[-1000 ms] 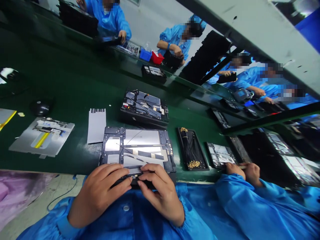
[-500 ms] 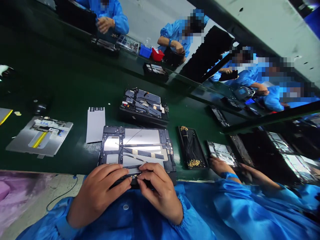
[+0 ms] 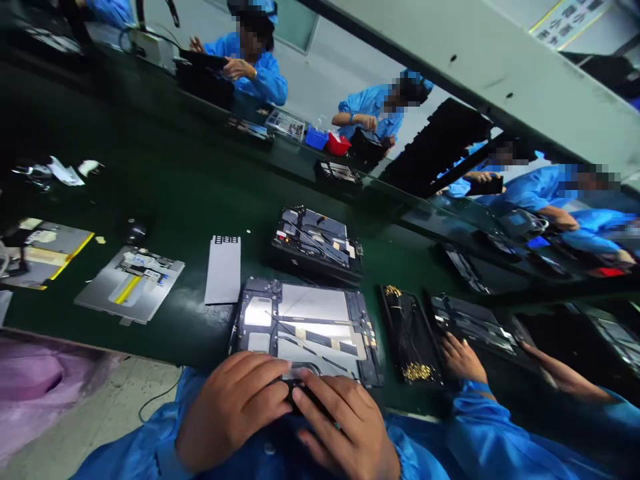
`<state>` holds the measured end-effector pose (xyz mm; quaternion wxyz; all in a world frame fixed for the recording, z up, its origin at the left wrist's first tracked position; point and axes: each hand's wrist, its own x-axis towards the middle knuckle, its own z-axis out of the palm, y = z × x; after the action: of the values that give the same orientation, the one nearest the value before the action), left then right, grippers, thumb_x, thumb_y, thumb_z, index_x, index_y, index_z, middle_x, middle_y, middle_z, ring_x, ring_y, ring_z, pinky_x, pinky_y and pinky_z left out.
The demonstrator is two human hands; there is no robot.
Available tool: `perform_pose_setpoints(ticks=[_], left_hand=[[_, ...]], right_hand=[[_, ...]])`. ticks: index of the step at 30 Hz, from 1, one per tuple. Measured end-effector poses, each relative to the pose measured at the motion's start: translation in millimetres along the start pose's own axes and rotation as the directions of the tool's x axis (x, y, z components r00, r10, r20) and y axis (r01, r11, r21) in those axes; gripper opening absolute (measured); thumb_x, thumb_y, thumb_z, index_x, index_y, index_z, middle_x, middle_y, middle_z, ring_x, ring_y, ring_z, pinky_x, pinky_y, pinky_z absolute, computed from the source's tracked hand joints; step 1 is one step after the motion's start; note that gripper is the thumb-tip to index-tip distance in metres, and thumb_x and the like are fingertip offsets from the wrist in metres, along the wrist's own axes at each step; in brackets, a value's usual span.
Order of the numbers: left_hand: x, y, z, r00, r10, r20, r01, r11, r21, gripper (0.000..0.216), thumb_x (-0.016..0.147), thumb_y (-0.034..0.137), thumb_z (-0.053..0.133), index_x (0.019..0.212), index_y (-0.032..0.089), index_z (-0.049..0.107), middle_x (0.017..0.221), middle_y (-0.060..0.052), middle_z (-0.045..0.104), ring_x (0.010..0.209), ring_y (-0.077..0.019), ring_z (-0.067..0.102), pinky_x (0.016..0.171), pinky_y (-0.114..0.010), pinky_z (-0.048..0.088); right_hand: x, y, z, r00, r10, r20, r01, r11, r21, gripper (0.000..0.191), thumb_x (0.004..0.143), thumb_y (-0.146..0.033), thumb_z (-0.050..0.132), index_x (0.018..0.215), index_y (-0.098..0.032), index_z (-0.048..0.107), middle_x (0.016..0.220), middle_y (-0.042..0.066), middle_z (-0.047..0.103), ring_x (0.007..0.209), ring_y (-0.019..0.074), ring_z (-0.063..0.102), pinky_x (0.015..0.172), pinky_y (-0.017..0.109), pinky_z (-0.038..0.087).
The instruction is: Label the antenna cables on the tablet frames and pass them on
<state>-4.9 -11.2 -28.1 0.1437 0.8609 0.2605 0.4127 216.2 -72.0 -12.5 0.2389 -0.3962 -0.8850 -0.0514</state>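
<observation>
"So, the fingers point(image 3: 261, 367)?"
"Left hand point(image 3: 233, 410) and right hand point(image 3: 347, 417) curl close together; whether they pinch anything, I can't tell."
"And beneath?"
"An open, black-framed rectangular device point(image 3: 311, 327), silvery panels point(image 3: 313, 303) crossed by black strips point(image 3: 320, 339), its near edge under the fingers."

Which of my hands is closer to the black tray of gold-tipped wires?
Your right hand, left of the tray at the near edge of the tablet; your left hand is farther left along it.

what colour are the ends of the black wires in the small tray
Gold; the wire ends show best in the head view.
</observation>
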Motion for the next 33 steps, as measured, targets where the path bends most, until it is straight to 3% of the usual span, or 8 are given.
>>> perform_pose_setpoints(ticks=[5,9,11,13,16,19,22,33], left_hand=[[0,-26,-31,0.997,-0.074,0.029,0.078,0.985,-0.155,0.023,0.102,0.042,0.049,0.103,0.021,0.059,0.130,-0.010,0.065,0.126,-0.0178,0.057,0.102,-0.032,0.051],[21,-98,-35,0.942,-0.333,-0.046,0.336,0.938,0.089,0.015,0.102,0.024,0.045,0.102,0.022,0.060,0.123,-0.008,0.068,0.121,-0.0200,0.061,0.103,-0.040,0.051],[30,-140,-22,0.905,-0.422,-0.042,0.421,0.881,0.216,0.014,0.098,0.024,0.052,0.106,0.019,0.062,0.131,-0.012,0.065,0.126,-0.0268,0.059,0.107,-0.049,0.048],[31,-173,-6,0.878,-0.479,-0.025,0.466,0.839,0.280,0.018,0.091,0.023,0.064,0.107,0.016,0.064,0.139,-0.019,0.059,0.133,-0.0365,0.054,0.111,-0.059,0.043],[20,-197,14,0.837,-0.547,0.001,0.512,0.785,0.348,0.024,0.083,0.021,0.073,0.104,0.014,0.065,0.143,-0.024,0.055,0.136,-0.0421,0.050,0.111,-0.063,0.041],[6,-200,22,0.817,-0.576,0.028,0.526,0.765,0.373,0.024,0.085,0.026,0.072,0.106,0.016,0.066,0.149,-0.021,0.051,0.141,-0.0387,0.045,0.115,-0.058,0.040],[2,-199,22,0.807,-0.588,0.045,0.533,0.760,0.371,0.025,0.086,0.029,0.071,0.108,0.017,0.066,0.152,-0.019,0.049,0.144,-0.0369,0.041,0.118,-0.055,0.036],[3,-201,21,0.811,-0.580,0.070,0.515,0.766,0.384,0.030,0.088,0.032,0.069,0.114,0.016,0.066,0.152,-0.019,0.048,0.143,-0.0378,0.042,0.117,-0.055,0.037]], right_hand=[[41,15,-29,0.971,-0.121,0.205,0.108,0.992,0.071,0.035,0.102,-0.041,0.053,0.117,-0.015,0.070,0.109,0.010,0.078,0.080,0.0198,0.071,0.067,0.032,0.060],[131,60,-29,0.938,-0.133,0.319,0.079,0.981,0.175,0.028,0.101,-0.030,0.054,0.124,-0.020,0.065,0.118,0.011,0.072,0.096,0.0223,0.068,0.081,0.037,0.058],[188,88,-1,0.913,-0.125,0.389,0.046,0.977,0.207,0.018,0.100,-0.023,0.054,0.110,-0.020,0.068,0.108,0.009,0.071,0.098,0.0219,0.066,0.086,0.036,0.055],[239,113,42,0.827,-0.068,0.558,-0.001,0.992,0.123,0.014,0.097,-0.017,0.056,0.103,-0.016,0.069,0.104,0.009,0.069,0.098,0.0194,0.065,0.088,0.031,0.052],[286,133,111,0.762,-0.047,0.646,-0.010,0.996,0.084,0.014,0.094,-0.013,0.059,0.100,-0.013,0.071,0.105,0.009,0.070,0.097,0.0181,0.067,0.086,0.027,0.050],[297,138,159,0.720,-0.031,0.694,-0.017,0.998,0.061,0.016,0.094,-0.013,0.058,0.101,-0.013,0.073,0.107,0.011,0.071,0.098,0.0194,0.068,0.084,0.027,0.049],[291,139,182,0.682,-0.003,0.731,-0.026,0.999,0.029,0.016,0.097,-0.016,0.057,0.103,-0.012,0.071,0.109,0.010,0.071,0.101,0.0200,0.068,0.088,0.031,0.051],[285,136,193,0.655,0.111,0.748,-0.065,0.994,-0.091,0.025,0.099,-0.035,0.061,0.111,-0.014,0.066,0.112,0.007,0.069,0.102,0.0204,0.068,0.092,0.042,0.056]])
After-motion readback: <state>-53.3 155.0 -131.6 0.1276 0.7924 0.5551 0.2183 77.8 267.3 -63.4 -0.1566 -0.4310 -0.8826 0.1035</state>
